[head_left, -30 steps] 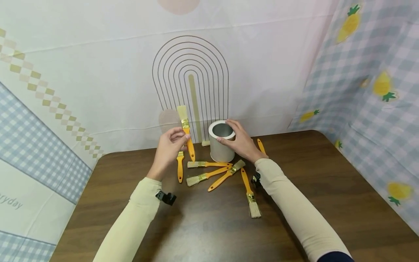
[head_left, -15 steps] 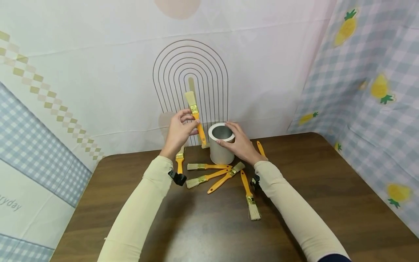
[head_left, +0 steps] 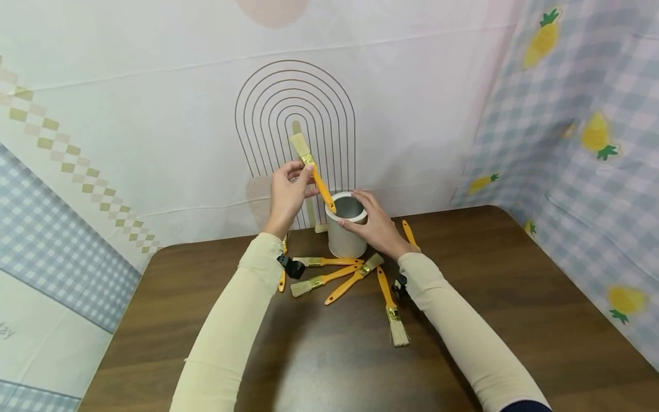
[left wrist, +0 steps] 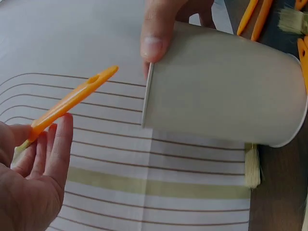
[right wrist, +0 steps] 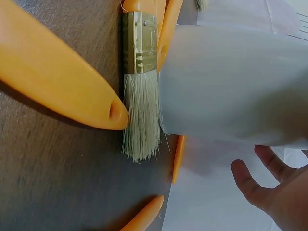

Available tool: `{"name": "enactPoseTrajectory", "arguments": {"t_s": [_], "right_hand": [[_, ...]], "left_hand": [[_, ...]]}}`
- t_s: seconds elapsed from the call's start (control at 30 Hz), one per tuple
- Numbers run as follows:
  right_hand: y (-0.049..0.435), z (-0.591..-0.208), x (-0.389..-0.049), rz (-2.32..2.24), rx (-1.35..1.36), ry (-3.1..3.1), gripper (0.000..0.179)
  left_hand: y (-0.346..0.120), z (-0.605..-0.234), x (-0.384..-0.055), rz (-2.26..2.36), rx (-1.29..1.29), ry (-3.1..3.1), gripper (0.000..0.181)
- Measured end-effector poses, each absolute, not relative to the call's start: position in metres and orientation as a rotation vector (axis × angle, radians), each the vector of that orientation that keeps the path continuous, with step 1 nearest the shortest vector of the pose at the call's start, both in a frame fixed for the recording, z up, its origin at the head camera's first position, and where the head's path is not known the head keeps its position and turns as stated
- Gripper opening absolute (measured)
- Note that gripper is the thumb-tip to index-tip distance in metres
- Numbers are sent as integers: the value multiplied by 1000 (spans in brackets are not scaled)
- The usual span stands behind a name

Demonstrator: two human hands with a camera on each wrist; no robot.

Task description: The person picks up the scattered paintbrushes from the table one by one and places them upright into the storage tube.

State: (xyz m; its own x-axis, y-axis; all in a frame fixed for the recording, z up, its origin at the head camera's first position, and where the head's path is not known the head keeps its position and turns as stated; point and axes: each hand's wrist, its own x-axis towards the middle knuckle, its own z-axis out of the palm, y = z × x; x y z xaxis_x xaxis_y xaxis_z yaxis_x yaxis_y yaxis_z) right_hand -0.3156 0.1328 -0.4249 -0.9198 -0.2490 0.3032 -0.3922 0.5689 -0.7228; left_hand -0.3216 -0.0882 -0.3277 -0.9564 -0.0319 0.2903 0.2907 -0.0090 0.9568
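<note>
Near tabletop's back edge (head_left: 458, 214), right hand (head_left: 380, 230) grips can (head_left: 346, 239); left hand (head_left: 286, 191) pinches brush (head_left: 323, 189) clear of rim (left wrist: 147, 96)

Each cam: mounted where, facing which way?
Head: worn on head, facing forward and down over table, held brush, can; left hand and right hand show.
Left wrist: worn there, facing held brush and can's outer side; left hand, part of right hand show.
Right wrist: worn there, facing can's side, loose brushes; part of right hand shows.
Wrist views share can.

The left fingers (left wrist: 61, 149) have brought the brush (head_left: 321, 186) rightward, handle end (head_left: 332, 207) now above the can (head_left: 346, 240).
</note>
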Motion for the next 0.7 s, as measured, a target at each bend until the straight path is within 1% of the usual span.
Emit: {"name": "enactPoseTrajectory", "arguments": {"t_s": [0.17, 0.37, 0.6, 0.7], "right_hand": [[133, -427, -314, 1286, 542, -2621, 90], [132, -427, -313, 1277, 538, -2626, 90], [134, -424, -313, 1278, 531, -2628, 90], [134, -425, -314, 1272, 544, -2625, 90]], "left_hand": [[-77, -333, -328, -2031, -295, -2067, 27], [-74, -340, -329, -1896, -323, -2181, 33], [-69, -351, -328, -1745, -366, -2275, 26], [-64, -353, -327, -1604, -379, -2332, 27]]}}
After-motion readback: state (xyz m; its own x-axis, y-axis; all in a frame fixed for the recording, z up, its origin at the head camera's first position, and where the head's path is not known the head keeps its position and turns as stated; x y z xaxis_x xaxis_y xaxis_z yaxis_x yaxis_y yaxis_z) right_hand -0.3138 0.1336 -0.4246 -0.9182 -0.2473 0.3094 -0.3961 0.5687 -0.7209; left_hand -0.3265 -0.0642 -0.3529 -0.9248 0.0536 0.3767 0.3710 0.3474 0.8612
